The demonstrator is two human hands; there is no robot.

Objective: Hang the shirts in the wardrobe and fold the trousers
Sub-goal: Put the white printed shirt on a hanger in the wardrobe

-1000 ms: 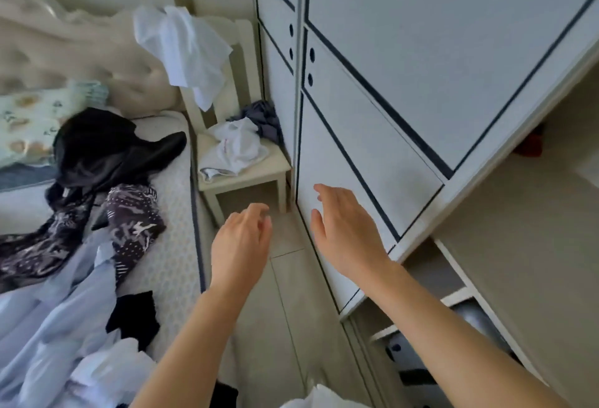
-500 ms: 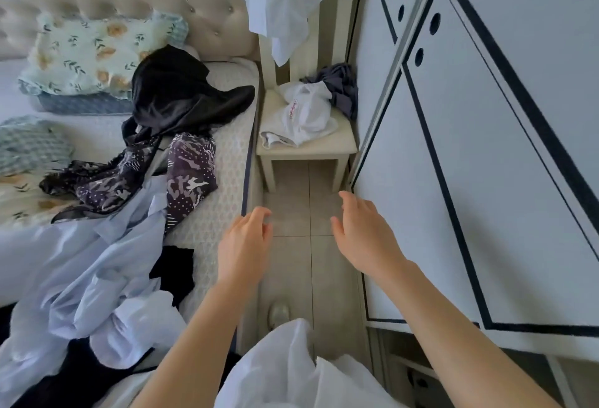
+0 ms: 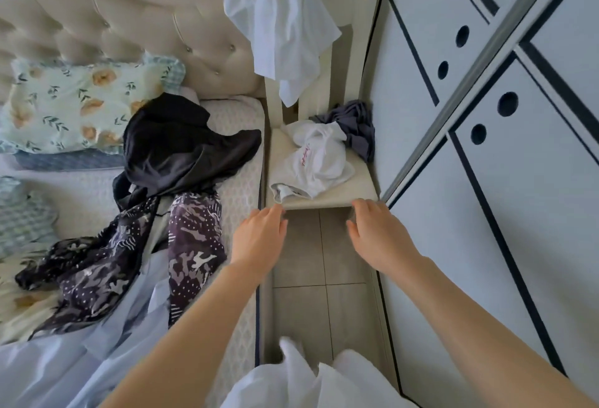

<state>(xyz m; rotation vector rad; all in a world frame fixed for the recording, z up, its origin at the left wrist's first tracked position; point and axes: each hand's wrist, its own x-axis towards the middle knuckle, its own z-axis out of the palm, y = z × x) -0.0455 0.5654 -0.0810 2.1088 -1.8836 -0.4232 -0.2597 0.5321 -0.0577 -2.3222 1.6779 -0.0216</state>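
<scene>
Hands: left, right, both empty; chair, three garments.

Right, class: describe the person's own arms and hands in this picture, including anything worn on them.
Both forearms are bare up to the frame's lower edge: no sleeve cuffs show. The left hand and right hand wear no gloves, and no watch, bracelet or ring is visible from this side. White fabric, seemingly the person's own clothing, shows between the arms.

Viewpoint: head camera is looking forward and steeply down from standing height.
Facing: cream wooden chair is lying at 12 o'clock, close.
Sides: bed with quilted white mattress is sitting at 9 o'clock, white wardrobe with dark trim lines at 3.
Overlap: only one view.
</scene>
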